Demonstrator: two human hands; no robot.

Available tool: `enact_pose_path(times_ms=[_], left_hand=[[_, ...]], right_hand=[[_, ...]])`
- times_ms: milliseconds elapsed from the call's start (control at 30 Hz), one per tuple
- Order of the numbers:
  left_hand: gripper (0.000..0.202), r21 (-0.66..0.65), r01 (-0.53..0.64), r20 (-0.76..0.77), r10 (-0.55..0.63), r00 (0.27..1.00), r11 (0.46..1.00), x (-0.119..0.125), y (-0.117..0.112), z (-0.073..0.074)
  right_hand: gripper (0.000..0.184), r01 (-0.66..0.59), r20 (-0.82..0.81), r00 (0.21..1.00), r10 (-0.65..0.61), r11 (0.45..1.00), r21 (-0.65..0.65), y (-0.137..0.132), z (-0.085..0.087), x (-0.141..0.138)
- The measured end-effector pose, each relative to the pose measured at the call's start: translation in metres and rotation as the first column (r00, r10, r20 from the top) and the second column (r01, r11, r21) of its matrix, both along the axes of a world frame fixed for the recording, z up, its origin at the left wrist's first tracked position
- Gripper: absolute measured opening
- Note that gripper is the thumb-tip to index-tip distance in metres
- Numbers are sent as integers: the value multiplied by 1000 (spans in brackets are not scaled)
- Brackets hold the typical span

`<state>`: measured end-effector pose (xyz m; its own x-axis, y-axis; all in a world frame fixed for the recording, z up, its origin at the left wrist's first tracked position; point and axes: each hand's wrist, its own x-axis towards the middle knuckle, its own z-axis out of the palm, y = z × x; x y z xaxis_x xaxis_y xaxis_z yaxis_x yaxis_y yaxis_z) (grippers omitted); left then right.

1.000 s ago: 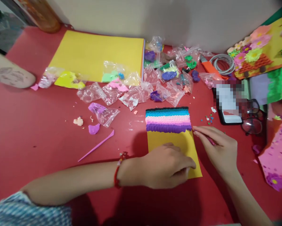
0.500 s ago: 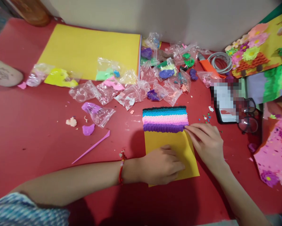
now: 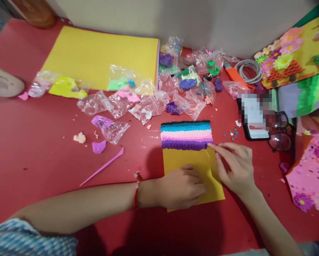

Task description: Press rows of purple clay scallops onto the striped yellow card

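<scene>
A yellow sheet of paper (image 3: 212, 181) lies on the red table, its upper part covered by rows of clay scallops (image 3: 186, 135) in black, teal, blue, white, pink and purple. My left hand (image 3: 184, 186) rests on the lower part of the sheet with fingers curled in; whatever they hold, if anything, is hidden. At the right end of the purple row, the index fingertip of my right hand (image 3: 235, 163) touches the clay. Its thumb stands apart from that finger, and the other fingers are loosely bent.
Left of the sheet lie a pink modelling tool (image 3: 103, 166), a purple clay lump (image 3: 99, 146) and a peach lump (image 3: 79, 137). Several clay bags (image 3: 140, 110) spread behind. To the right are a phone (image 3: 255, 121), glasses (image 3: 279, 140) and a pink flowered craft piece (image 3: 306, 174).
My right hand's thumb and index finger have parted from a pinch, and the index finger now presses on the purple row's end. My left hand stays put on the sheet.
</scene>
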<state>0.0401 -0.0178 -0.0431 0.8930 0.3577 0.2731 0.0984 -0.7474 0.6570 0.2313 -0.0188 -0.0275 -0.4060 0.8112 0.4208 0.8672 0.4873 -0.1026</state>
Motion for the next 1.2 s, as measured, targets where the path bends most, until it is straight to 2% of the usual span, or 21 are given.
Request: enact_pose_path(times_ms=[267,467,533,600,700,767,800,900,967,1000,1033,1133,1200], left_hand=[[17,26,-2,-27,3,1000,1000,0,-4,-4],[19,48,2,-94,3,996,999,4,-4,-5],[20,30,4,-92,-1,996,1000,5,-4,-5],[20,-23,-2,-84,0,996,1000,4,-4,-4],[21,-181,-49,-37,43,998,982,0,-1,1],[25,-374,-60,31,78,997,925,-4,3,5],[26,-487,-50,69,96,993,872,-5,4,6],[24,-759,40,199,172,965,650,-8,6,10],[27,-858,106,247,224,943,502,-8,5,10],[30,-886,122,251,241,938,448,-7,4,9],[32,-903,123,242,250,938,411,-7,4,9],[32,-921,111,221,268,938,373,-7,4,6],[31,-939,124,226,304,925,321,-6,5,4]], right_hand=[[44,-36,166,986,25,997,67,-5,-8,0],[36,-32,198,980,15,996,86,-8,-5,-1],[30,-29,134,991,17,996,88,-8,-2,1],[25,-6,1,1000,6,995,103,-10,2,2],[26,37,-228,973,-23,998,58,-19,9,1],[30,-14,-321,947,0,999,-40,-28,13,-3],[31,-54,-339,941,24,995,-81,-33,14,-6],[33,-94,-313,948,53,989,-117,-41,13,-16],[28,-85,-296,954,45,989,-123,-42,12,-21],[24,-85,-298,954,42,987,-133,-42,11,-23],[20,-85,-304,952,37,986,-145,-41,11,-25],[13,-55,-316,949,-2,984,-171,-39,12,-27],[12,-35,-301,954,-17,985,-167,-39,14,-27]])
